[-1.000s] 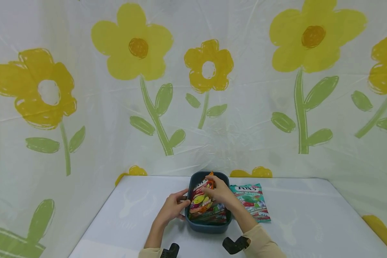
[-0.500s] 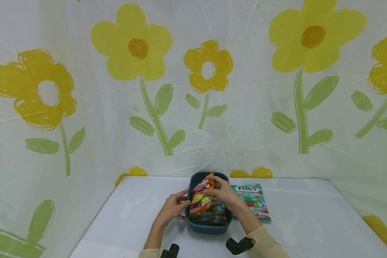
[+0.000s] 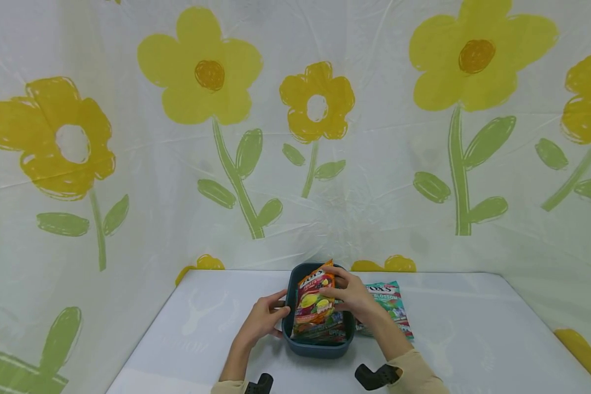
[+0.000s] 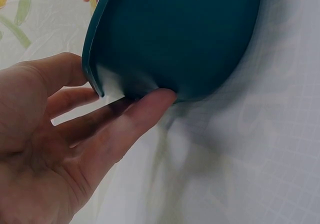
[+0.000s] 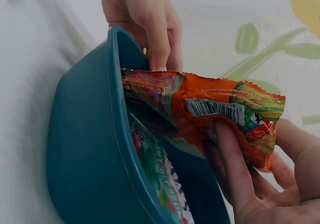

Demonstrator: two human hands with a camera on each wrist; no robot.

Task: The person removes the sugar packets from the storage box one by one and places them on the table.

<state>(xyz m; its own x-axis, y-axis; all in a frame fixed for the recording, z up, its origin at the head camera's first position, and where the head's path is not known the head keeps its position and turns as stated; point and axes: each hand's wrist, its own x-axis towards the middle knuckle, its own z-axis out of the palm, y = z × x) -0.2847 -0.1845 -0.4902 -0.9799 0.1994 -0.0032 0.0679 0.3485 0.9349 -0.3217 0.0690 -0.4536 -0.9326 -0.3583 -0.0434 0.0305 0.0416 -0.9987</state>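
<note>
**Orange candy bag in my right hand, over the teal bin**

My right hand (image 3: pixel 353 298) pinches the orange candy bag (image 3: pixel 316 298) by its far edge, fingers (image 5: pixel 235 171) behind it and thumb in front, so the hand is clamped on the packet. The bag stands tilted, its lower end inside the teal bin (image 3: pixel 319 348) and its top corner poking up past the far rim. In the right wrist view the bag's back, with a barcode, faces the camera, and the packet leans across the bin's opening toward my other hand.

My left hand (image 3: pixel 264 320) is at the bin's left wall. Its fingers (image 4: pixel 145 111) are nearly straight and lie against the outside of the wall just under the rim, with the thumb up near the rim edge; they press on the bin rather than curl round it. The two hands are apart, with the bin and the orange bag between them.

Under the orange bag, deeper in the bin, lie more candy bags (image 5: pixel 160 176), printed in green and red. Just past my right hand, on the white table (image 3: pixel 473 328), a green mint candy bag (image 3: pixel 391 301) lies flat beside the bin's right wall, partly covered by my wrist. A black camera mount (image 3: pixel 376 376) sits on my right sleeve.
</note>
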